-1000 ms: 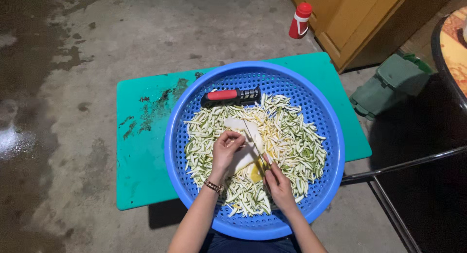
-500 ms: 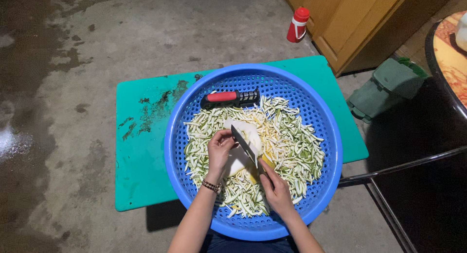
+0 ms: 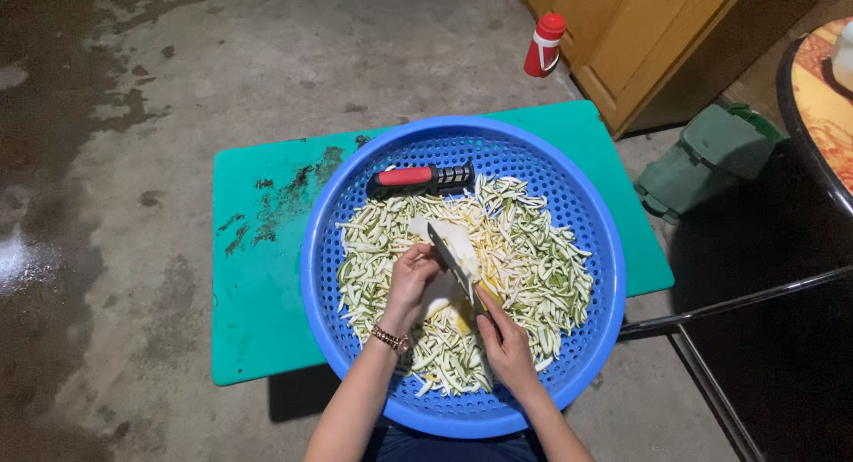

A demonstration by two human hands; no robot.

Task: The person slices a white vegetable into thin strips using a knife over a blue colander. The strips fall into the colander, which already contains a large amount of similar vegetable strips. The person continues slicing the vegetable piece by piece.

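Knife clamped in right hand; left hand grips pale vegetable piece.

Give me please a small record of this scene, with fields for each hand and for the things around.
left hand: holds a pale vegetable piece
right hand: closed on a knife, blade against the piece
basket: round, blue, perforated, holding green-white vegetable strips
tool in basket: red and black handled tool at the far rim
under basket: teal board on concrete floor
nearby: red bottle, wooden cabinet
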